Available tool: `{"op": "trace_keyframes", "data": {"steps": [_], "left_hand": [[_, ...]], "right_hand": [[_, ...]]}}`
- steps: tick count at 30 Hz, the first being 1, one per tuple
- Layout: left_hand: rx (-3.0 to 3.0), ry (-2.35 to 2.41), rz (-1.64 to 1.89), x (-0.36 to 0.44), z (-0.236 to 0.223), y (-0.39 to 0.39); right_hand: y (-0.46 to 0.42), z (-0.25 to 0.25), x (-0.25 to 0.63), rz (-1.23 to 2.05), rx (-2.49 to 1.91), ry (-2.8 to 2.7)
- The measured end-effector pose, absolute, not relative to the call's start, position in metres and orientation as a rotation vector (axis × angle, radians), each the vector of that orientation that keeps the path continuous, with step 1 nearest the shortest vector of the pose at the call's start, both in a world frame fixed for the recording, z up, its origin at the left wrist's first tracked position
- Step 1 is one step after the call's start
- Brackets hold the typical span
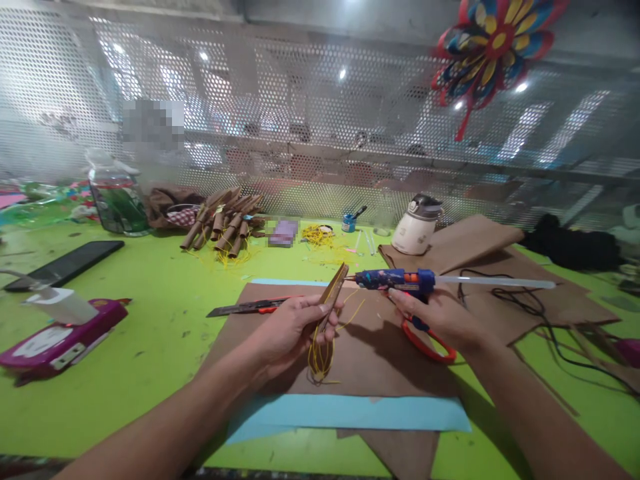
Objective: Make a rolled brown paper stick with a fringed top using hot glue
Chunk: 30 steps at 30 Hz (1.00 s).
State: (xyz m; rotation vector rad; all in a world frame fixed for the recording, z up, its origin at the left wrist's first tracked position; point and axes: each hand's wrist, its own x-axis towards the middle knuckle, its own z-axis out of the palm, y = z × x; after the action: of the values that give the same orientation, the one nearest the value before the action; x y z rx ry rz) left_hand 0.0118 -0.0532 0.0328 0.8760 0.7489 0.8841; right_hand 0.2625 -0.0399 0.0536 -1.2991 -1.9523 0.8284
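My left hand [295, 327] is closed around a narrow folded piece of brown paper [333, 291], held tilted with its tip up. Loops of yellow string [320, 357] hang below that hand. In my right hand [430, 313] is a blue glue gun [395, 280], with a long clear glue stick [500, 283] jutting from its back. The gun's nozzle is at the upper end of the brown paper; whether they touch I cannot tell. Red-handled scissors [435, 350] lie under my right hand. A utility knife [245, 307] lies beside my left hand.
Brown paper [280, 367] and a light blue strip [360, 412] cover the green table [165, 347]. Rolled brown paper pieces [227, 223] are piled behind. A purple power strip [95, 327] and phone [65, 263] lie left; a jug [416, 227] and black cord [550, 327] are right.
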Motion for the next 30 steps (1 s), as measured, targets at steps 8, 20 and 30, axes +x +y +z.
{"op": "trace_keyframes", "data": {"steps": [8, 20, 30], "left_hand": [[0.863, 0.761, 0.869, 0.0123, 0.0347, -0.0546], [0.866, 0.758, 0.863, 0.0130, 0.0364, -0.0550], [0.859, 0.764, 0.869, 0.0133, 0.0360, -0.0555]], "right_hand": [[-0.0382, 0.0587, 0.2633, 0.738, -1.358, -1.864], [-0.0411, 0.0600, 0.2598, 0.704, -1.307, -1.846], [-0.0405, 0.0620, 0.2590, 0.606, -1.330, -1.878]]}}
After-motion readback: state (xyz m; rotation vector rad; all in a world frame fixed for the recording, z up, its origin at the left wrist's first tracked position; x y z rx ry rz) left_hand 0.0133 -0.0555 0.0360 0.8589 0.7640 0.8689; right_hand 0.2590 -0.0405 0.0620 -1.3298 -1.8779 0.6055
